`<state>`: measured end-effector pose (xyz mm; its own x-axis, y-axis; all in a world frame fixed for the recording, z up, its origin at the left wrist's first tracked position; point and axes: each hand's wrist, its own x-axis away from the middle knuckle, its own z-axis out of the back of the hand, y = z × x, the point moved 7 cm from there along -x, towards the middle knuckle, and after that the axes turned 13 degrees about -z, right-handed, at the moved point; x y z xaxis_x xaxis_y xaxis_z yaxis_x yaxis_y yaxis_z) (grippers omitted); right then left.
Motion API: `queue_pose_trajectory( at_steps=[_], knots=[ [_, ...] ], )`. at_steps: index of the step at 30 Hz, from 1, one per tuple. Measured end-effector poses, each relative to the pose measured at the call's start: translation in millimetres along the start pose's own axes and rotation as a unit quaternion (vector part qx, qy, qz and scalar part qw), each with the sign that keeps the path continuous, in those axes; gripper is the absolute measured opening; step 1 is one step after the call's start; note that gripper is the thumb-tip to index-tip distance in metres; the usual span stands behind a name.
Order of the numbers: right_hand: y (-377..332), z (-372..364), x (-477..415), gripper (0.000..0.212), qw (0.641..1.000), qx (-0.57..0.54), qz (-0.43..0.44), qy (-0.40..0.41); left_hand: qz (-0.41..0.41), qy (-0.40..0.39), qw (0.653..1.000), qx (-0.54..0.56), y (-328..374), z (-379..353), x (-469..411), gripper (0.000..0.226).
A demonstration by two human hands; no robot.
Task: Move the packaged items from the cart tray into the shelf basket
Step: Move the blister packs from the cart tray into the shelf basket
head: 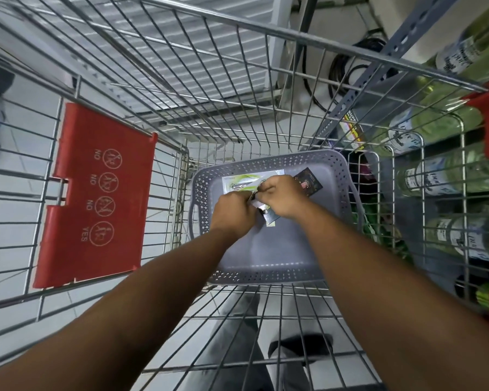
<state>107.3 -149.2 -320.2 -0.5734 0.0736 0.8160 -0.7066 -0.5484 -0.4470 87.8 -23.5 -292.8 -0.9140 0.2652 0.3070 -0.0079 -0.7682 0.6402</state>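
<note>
A grey perforated plastic tray point(268, 251) lies in the bottom of the wire shopping cart point(220, 117). In its far part lie a white-and-green carded package point(244, 180) and a dark package point(308, 180) to the right. My left hand point(233, 210) and my right hand point(281, 194) meet over the tray's middle, both pinching small flat packaged items point(267, 217) between them. How many items they hold is hidden by the fingers. The shelf basket is not identifiable in view.
The cart's red child-seat flap point(96, 193) hangs at the left. Beyond the cart's right wall, a shelf holds several clear bottles point(432, 176) with white labels. A grey perforated shelf post point(376, 71) and black cables point(347, 71) stand behind. My legs show under the cart floor.
</note>
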Motion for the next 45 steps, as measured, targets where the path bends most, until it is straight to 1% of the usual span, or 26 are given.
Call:
queue_pose_trajectory(
  at_steps=[1, 3, 5, 6, 8, 9, 10, 11, 15, 17, 19, 20, 22, 23, 25, 28, 30, 33, 34, 35, 37, 40, 41, 43, 45],
  knots=[
    [-1, 1, -1, 0.009, 1.0, 0.003, 0.001, 0.019, 0.008, 0.0, 1.0, 0.018, -2, 0, 0, 0.012],
    [-1, 3, 0, 0.017, 0.998, 0.008, -0.001, 0.055, 0.034, 0.007, 0.997, 0.074, -8, -1, 0, 0.009],
    [1, 4, -2, 0.023, 0.997, 0.003, -0.002, 0.076, 0.061, 0.008, 0.987, 0.148, -14, -2, -1, 0.019],
    [3, 4, -3, 0.029, 0.997, -0.009, -0.004, 0.073, 0.075, 0.002, 0.978, 0.196, -16, -3, -1, 0.022],
    [6, 5, -5, 0.048, 0.997, -0.041, -0.015, 0.057, 0.099, -0.008, 0.949, 0.298, -17, -6, -1, 0.023],
    [7, 7, -6, 0.057, 0.997, -0.05, -0.022, 0.051, 0.109, -0.011, 0.937, 0.333, -17, -7, -1, 0.024],
    [8, 8, -7, 0.061, 0.997, -0.056, -0.026, 0.045, 0.117, -0.013, 0.928, 0.352, -17, -6, -1, 0.027],
    [8, 9, -8, 0.059, 0.997, -0.063, -0.03, 0.036, 0.124, -0.015, 0.923, 0.364, -18, -6, -2, 0.028],
    [4, 15, -5, 0.031, 0.994, -0.099, -0.04, 0.013, 0.14, -0.003, 0.912, 0.387, -20, -4, -2, 0.021],
    [1, 20, -1, 0.022, 0.993, -0.11, -0.037, 0.005, 0.144, -0.006, 0.91, 0.388, -21, -4, -2, 0.017],
    [-2, 27, 0, 0.023, 0.993, -0.113, -0.035, -0.004, 0.15, -0.025, 0.91, 0.386, -22, -5, 1, 0.012],
    [-2, 31, -1, 0.026, 0.993, -0.111, -0.036, -0.003, 0.157, -0.035, 0.908, 0.388, -22, -7, 3, 0.016],
    [-2, 36, -2, 0.024, 0.995, -0.096, -0.039, 0.005, 0.17, -0.055, 0.9, 0.397, -24, -13, 8, 0.031],
    [-1, 38, -3, 0.021, 0.995, -0.09, -0.039, 0.008, 0.17, -0.066, 0.901, 0.395, -24, -15, 10, 0.031],
    [0, 39, -4, 0.015, 0.995, -0.089, -0.038, 0.016, 0.163, -0.094, 0.909, 0.373, -22, -18, 15, 0.021],
    [1, 40, -2, 0.016, 0.995, -0.092, -0.041, 0.028, 0.149, -0.115, 0.917, 0.351, -18, -17, 18, 0.012],
    [-2, 42, 5, 0.016, 0.995, -0.092, -0.038, 0.029, 0.154, -0.128, 0.91, 0.363, -14, -14, 20, 0.008],
    [-11, 54, 24, 0.013, 0.993, -0.105, -0.034, 0.033, 0.164, -0.15, 0.897, 0.382, 1, 2, 27, 0.023],
    [-15, 61, 33, 0.016, 0.992, -0.112, -0.032, 0.038, 0.163, -0.151, 0.895, 0.387, 7, 10, 30, 0.029],
    [-19, 70, 42, 0.018, 0.991, -0.125, -0.031, 0.046, 0.158, -0.146, 0.892, 0.398, 14, 20, 31, 0.034],
    [-28, 90, 64, 0.013, 0.986, -0.155, -0.025, 0.055, 0.145, -0.121, 0.887, 0.42, 29, 42, 33, 0.037],
    [-42, 120, 108, 0.01, 0.977, -0.204, -0.011, 0.056, 0.133, -0.06, 0.881, 0.451, 59, 77, 41, 0.022],
    [-46, 129, 123, 0.01, 0.974, -0.216, -0.004, 0.06, 0.132, -0.042, 0.876, 0.462, 71, 86, 46, 0.021],
    [-53, 144, 153, 0.012, 0.969, -0.238, 0.019, 0.066, 0.119, -0.033, 0.861, 0.493, 96, 97, 58, 0.026],
    [-55, 162, 191, 0.017, 0.961, -0.258, 0.047, 0.088, 0.091, -0.036, 0.848, 0.52, 128, 106, 78, 0.026]
  ],
)
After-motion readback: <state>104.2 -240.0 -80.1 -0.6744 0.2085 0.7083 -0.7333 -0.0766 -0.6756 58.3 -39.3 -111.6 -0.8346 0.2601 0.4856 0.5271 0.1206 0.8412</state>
